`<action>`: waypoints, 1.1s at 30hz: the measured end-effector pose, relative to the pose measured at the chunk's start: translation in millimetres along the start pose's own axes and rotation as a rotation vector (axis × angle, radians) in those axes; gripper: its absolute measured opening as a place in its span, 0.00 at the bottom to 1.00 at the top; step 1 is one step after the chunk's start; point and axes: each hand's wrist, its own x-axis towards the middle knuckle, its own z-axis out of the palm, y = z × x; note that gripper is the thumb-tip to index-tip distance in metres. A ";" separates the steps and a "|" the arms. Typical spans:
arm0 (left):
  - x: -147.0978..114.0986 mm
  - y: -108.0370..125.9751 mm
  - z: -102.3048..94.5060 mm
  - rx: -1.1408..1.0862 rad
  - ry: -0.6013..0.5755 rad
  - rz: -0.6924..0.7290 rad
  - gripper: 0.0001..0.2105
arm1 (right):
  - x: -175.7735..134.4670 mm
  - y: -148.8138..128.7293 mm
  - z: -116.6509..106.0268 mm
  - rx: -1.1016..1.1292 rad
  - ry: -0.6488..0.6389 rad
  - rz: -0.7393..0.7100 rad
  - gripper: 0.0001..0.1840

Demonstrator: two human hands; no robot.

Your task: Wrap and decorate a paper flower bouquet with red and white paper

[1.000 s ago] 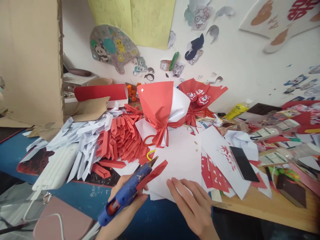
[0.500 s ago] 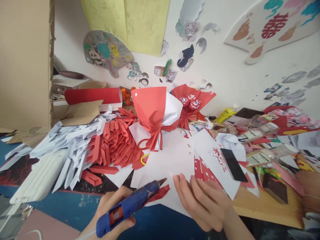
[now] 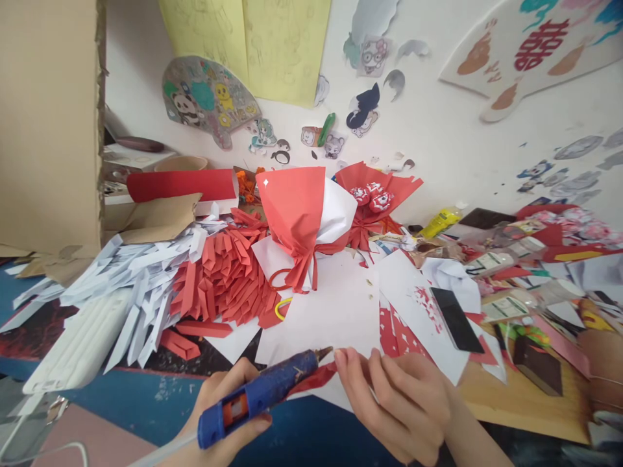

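Lower centre: the left hand gripped a blue glue gun; red paper showed beneath its nozzle; the right hand curled just beside; its hold undeterminable.

At the bottom centre of the frame, the left hand holds a glue gun, its nozzle just beside the right hand, in front of a paper sheet on the bench. At the sheet's far end, mid-frame, is a wrapped bouquet, a second bouquet behind it to the right, and two adjoining heaps of folded paper pieces to its left, with a power strip before the outer heap. Right of centre, a smartphone lies on papers, a bottle behind it; a cardboard panel stands at upper left.
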 end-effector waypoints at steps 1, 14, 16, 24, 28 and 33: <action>0.5 1.0 -0.2 -0.015 -0.050 -0.005 0.18 | 1.7 1.9 -0.7 0.003 0.015 0.000 0.07; 0.1 3.2 -2.3 -0.057 -0.156 0.014 0.15 | 0.5 -4.1 6.0 -0.013 0.162 0.034 0.10; 0.9 2.8 -2.9 -0.036 -0.162 0.026 0.15 | -1.3 -7.3 8.7 -0.027 0.196 0.041 0.09; 3.4 7.6 -3.4 -0.006 -0.139 0.056 0.12 | -4.5 -10.3 7.1 -0.009 0.166 0.048 0.12; 2.5 8.1 -4.4 0.013 -0.136 0.080 0.10 | -5.5 -11.8 12.1 -0.029 0.207 0.088 0.07; 1.2 8.4 -3.9 0.050 -0.104 0.120 0.08 | -1.2 -6.4 -3.8 0.022 0.080 0.092 0.08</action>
